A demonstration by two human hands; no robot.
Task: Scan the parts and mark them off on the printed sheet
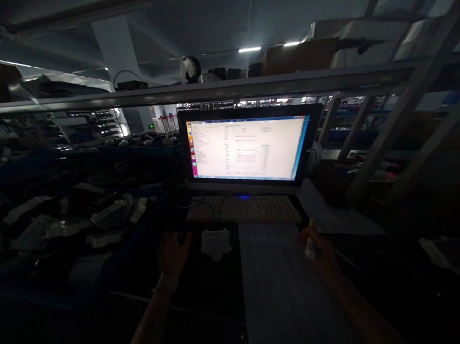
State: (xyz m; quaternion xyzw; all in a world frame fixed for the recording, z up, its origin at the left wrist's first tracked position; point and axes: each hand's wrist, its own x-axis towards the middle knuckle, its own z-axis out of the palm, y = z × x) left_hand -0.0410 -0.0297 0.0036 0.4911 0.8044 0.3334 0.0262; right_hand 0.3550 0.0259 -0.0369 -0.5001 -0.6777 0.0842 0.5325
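Note:
My right hand (321, 249) is closed around a marker pen (310, 247) with a white barrel and a yellow end, held above the right side of a paper sheet (275, 278). On the dark table to the left rests my left hand (175, 254), its thumb held apart from the bent fingers; nothing shows in it, though the light is dim. Just right of that hand lies a pale flat plastic piece (215, 242) with small tabs and a rounded lower edge. A light-coloured keyboard (242, 208) stretches behind the plastic piece and the paper.
A lit monitor (248, 150) stands behind the keyboard. At left, a blue bin (140, 234) holds several pale and dark plastic parts. Another pale part (449, 254) lies far right. A loaded shelf (225, 89) crosses above, with slanted metal posts (398, 125) at right.

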